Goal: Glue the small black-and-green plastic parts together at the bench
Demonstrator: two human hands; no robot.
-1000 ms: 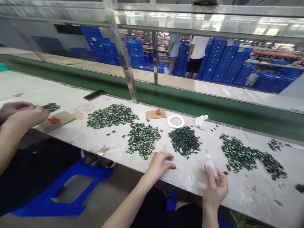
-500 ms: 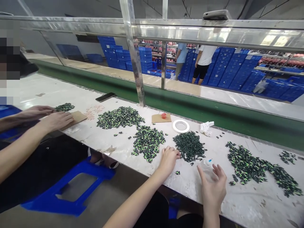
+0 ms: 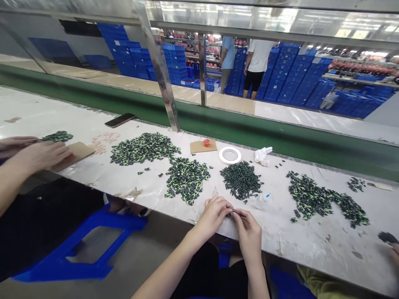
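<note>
My left hand [image 3: 215,212] and my right hand [image 3: 250,232] meet at the table's near edge, fingertips pinched together. Between them is a small dark piece [image 3: 231,214], mostly covered by the fingers, so its exact kind does not show. Just beyond my hands lies a heap of small dark green pieces [image 3: 240,180]. A small translucent bottle with a blue tip [image 3: 262,201] is beside that heap, apart from my right hand. Left of it is a heap of black-and-green pieces [image 3: 187,179].
A roll of white tape [image 3: 230,155], a cardboard piece [image 3: 195,146] with a red cap [image 3: 206,143] and crumpled white tissue [image 3: 263,156] lie behind. More black-and-green pieces [image 3: 311,195] lie right. A co-worker's hands [image 3: 40,155] are at left, another's hand [image 3: 394,251] far right.
My right hand has moved left from beside the bottle to join my left hand, its fingers closing. My left hand has left the dark green heap's edge. The view has tilted down and right.
</note>
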